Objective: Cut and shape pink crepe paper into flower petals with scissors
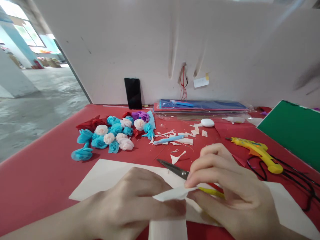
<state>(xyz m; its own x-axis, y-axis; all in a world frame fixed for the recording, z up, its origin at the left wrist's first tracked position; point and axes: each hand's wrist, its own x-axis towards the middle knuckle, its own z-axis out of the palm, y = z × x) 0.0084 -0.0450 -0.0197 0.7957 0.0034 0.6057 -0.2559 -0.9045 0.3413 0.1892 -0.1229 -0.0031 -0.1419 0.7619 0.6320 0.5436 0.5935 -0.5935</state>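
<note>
My left hand [130, 203] is closed on a folded white strip of paper [168, 230], which hangs below its fingers. My right hand [232, 190] pinches the curled upper end of the same paper between thumb and fingertips. Behind it lie scissors [175, 169], blades pointing left; their handle is partly hidden by my right hand. Something yellow [211, 192] and slim shows beside the right fingers, perhaps part of that handle. Larger white sheets [97, 176] spread flat under both hands on the red table [37, 180].
Blue, white, red and purple paper flowers [116, 128] cluster at left. Paper scraps [186, 141] and a blue stick [168, 139] lie mid-table. A yellow glue gun [260, 151] with a black cord and a green board [295, 133] are right. A phone [133, 93] leans against the wall.
</note>
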